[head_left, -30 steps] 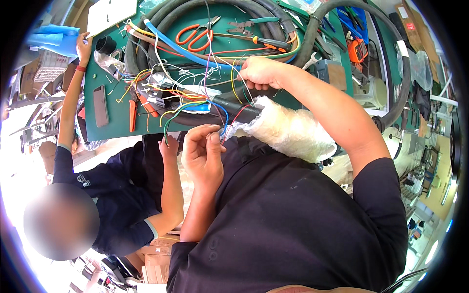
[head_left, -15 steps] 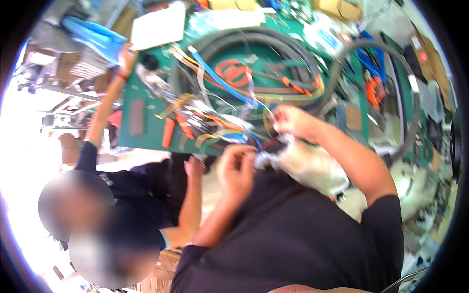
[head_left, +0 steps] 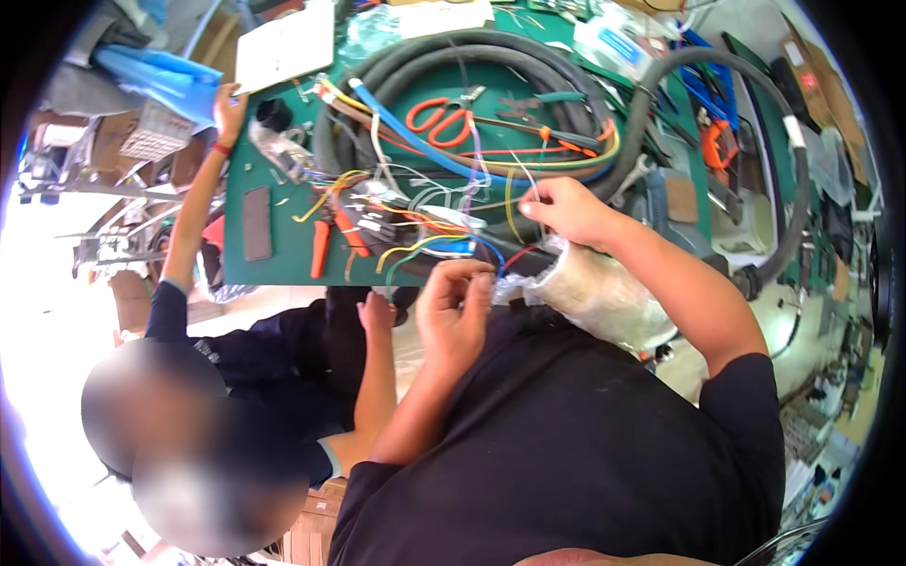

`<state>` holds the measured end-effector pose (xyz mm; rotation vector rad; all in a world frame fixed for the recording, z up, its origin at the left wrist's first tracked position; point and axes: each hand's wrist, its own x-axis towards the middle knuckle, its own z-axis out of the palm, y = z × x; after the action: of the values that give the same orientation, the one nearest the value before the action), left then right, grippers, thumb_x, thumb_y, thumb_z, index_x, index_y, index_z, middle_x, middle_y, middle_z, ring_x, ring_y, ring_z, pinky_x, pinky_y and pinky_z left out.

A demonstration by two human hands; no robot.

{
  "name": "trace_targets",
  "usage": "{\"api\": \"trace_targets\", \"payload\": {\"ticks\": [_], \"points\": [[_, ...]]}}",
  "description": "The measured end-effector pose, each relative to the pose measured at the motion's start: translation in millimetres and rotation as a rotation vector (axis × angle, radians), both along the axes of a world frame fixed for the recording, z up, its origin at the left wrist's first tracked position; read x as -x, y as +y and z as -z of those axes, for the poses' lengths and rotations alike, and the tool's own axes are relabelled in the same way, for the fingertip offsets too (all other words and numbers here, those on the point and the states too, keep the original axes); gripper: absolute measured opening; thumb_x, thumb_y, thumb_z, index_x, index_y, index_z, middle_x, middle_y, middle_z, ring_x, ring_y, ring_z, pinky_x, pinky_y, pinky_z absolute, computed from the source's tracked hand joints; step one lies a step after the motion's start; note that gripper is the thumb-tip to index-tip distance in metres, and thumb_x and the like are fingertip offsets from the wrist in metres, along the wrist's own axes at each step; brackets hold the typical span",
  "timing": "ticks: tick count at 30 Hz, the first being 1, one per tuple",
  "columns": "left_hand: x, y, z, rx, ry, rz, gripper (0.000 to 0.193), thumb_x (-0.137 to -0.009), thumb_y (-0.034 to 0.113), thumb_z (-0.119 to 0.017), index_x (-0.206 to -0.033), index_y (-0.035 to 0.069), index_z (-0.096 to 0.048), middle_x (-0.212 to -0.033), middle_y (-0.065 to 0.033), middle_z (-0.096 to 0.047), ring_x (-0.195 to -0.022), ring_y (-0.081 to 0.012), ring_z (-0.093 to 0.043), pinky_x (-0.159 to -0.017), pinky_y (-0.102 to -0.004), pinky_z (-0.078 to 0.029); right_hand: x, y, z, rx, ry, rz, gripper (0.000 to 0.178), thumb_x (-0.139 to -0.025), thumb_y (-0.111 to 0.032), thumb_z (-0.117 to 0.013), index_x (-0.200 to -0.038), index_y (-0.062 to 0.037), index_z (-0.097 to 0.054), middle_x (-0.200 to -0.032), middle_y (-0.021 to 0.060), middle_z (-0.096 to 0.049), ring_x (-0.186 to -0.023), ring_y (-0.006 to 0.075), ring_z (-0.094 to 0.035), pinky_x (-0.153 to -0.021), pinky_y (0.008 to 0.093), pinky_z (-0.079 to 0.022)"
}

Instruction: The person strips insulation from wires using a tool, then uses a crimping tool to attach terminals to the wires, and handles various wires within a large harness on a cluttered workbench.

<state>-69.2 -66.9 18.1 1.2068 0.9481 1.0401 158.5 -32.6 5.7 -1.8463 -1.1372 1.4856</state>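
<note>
Co-worker's raised hand: at the far left, this hand (head_left: pixel 229 113) is at the edge of a pale board (head_left: pixel 286 47); its grip is too small to tell.
Dark flat slab: it (head_left: pixel 257 224) lies on the green bench (head_left: pixel 288 250), well apart from your hands.
Co-worker's lower hand: it (head_left: pixel 376 311) is below the bench edge; you cannot tell whether it holds anything.
Loose wires: the coloured bunch (head_left: pixel 406 219) spreads over the bench beyond your left hand (head_left: pixel 455 316). Expect each strand to be light, springy and quick to tangle.
Your left hand: palm toward you, wrist raised, thumb and forefinger drawn together in a pinch at the wire ends; which strand they grip is unclear.
Blue and red wires: the blue wire (head_left: pixel 495 253) and red wire (head_left: pixel 518 256) run close by those fingertips. Their coating is probably smooth, so hold the insulated length and spare the tips.
White wire: this thin strand (head_left: pixel 523 168) sticks up from your right hand (head_left: pixel 566 212); it should bend easily.
Your right hand: back upward, forearm slanting in from the right, fingers curled, apparently pinching that strand.
Black cable coil: behind, it (head_left: pixel 590 90) looks heavy and stiff.
Plastic-wrapped sleeve: it (head_left: pixel 609 297) sits below your right forearm, likely soft outside and slippery.
</note>
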Motion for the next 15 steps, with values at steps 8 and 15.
{"api": "trace_targets", "payload": {"ticks": [8, 15], "points": [[0, -3, -3, 0.041, -0.053, 0.024, 0.010, -0.092, 0.008, -0.061, -0.100, 0.003, -0.057, -0.085, 0.0002, -0.060, -0.066, -0.0006, -0.052, -0.055, -0.0160, -0.045, -6, -1, 2, 0.081, -0.012, 0.037, 0.014, -0.090, -0.015, -0.060, -0.092, -0.0008, -0.062, -0.074, 0.0015, -0.059, -0.064, 0.0095, -0.053, -0.058, 0.0259, -0.043], [-8, 0, -19, 0.003, -0.048, 0.031, 0.007, -0.093, 0.006, -0.057, -0.099, 0.002, -0.056, -0.087, -0.0016, -0.062, -0.066, -0.0013, -0.052, -0.057, -0.0165, -0.044, -4, -7, -20, -0.060, 0.115, 0.016, 0.018, -0.094, -0.018, -0.054, -0.093, -0.0025, -0.063, -0.081, 0.0034, -0.065, -0.067, 0.0098, -0.052, -0.062, 0.0262, -0.043]]}}
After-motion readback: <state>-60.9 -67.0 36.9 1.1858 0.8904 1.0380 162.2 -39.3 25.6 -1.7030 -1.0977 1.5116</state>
